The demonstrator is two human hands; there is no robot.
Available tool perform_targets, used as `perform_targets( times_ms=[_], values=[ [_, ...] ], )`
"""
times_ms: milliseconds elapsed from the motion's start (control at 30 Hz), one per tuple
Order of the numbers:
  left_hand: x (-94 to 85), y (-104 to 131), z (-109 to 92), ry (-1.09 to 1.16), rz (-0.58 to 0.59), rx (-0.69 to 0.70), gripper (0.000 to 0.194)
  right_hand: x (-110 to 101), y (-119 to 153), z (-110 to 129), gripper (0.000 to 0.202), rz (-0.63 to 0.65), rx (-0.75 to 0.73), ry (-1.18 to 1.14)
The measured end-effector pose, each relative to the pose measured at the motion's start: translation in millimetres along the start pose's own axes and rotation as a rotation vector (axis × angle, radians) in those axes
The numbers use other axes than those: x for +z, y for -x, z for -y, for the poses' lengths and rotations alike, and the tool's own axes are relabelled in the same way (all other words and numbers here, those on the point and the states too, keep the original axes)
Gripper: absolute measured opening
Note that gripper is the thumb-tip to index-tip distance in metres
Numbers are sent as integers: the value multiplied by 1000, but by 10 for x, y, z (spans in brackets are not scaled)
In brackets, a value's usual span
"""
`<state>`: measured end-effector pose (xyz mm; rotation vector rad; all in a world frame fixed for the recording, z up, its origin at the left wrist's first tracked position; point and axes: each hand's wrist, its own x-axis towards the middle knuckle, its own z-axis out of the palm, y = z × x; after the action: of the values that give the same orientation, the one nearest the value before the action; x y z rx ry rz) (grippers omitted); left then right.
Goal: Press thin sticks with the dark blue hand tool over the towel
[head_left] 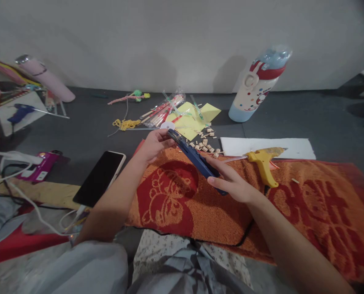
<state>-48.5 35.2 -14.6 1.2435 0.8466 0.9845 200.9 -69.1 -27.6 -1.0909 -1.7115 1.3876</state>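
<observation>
A dark blue phone (197, 161) is held tilted above the orange and red towel (218, 212). My left hand (157, 145) grips its upper left end, and my right hand (231, 181) has its fingers closed round the lower right end. Just behind the phone lie small wooden pieces (205, 143) and yellow paper sheets (188, 122). A yellow glue gun (264, 163) rests on the towel, right of my right hand. The phone's screen side is turned from clear view.
Left of my left arm lies a black-screened phone (99, 177) with a cable. Farther left are a purple power strip (39, 166), a blue glue gun (21, 113) and a pink bottle (47, 77). A white bottle (252, 92) and a white board (269, 148) are at the right.
</observation>
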Motion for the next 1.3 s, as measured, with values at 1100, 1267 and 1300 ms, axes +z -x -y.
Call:
perform_targets(
  times_ms=[1100,1267,1300],
  values=[
    [191,29,-29,-332,-275,141,29,47,-26,-17,67,-127,-63,99],
    [199,33,-41,-380,-297,141,23,48,-15,-57,65,-132,-54,99],
    [202,36,-46,-385,-297,140,24,47,-12,-67,65,-137,-55,94]
  ],
)
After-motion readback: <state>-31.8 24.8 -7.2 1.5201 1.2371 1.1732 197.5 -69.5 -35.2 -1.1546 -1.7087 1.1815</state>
